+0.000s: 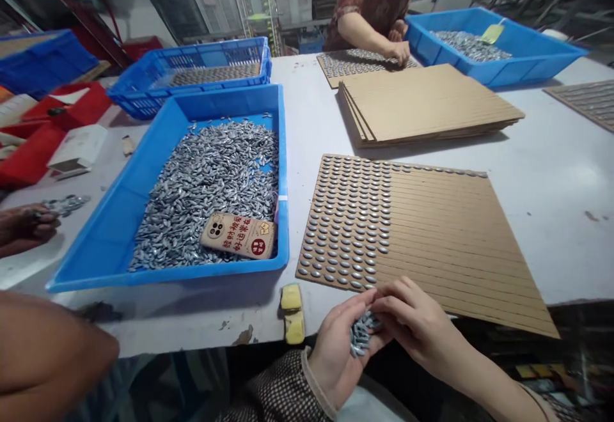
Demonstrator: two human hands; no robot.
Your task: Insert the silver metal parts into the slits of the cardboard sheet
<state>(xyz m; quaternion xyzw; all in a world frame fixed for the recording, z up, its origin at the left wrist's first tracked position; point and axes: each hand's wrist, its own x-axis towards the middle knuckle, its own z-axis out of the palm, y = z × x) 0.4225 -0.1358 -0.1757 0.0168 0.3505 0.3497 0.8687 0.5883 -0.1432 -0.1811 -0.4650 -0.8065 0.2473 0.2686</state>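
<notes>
My left hand (336, 345) is cupped, palm up, around a small heap of grey metal oval pieces (363, 332) just off the table's front edge. Over the heap curls my right hand (417, 313), its fingers bent together against the pieces; what is between the fingertips is hidden. Right beyond both hands lies a grooved cardboard sheet (446, 236). Rows of the same ovals sit along its left part, with one row across its far edge. To the left, a blue tray (283, 179) holds a large mass of loose ovals and a phone in a printed case (238, 235).
Two yellow pads (292, 313) lie at the table's front edge. Beyond is a stack of cardboard sheets (432, 102). Across the table, a person's hand (400, 51) works on another sheet beside a second blue tray (489, 77). At left are another person's hand (29, 227) and a blue crate (192, 57).
</notes>
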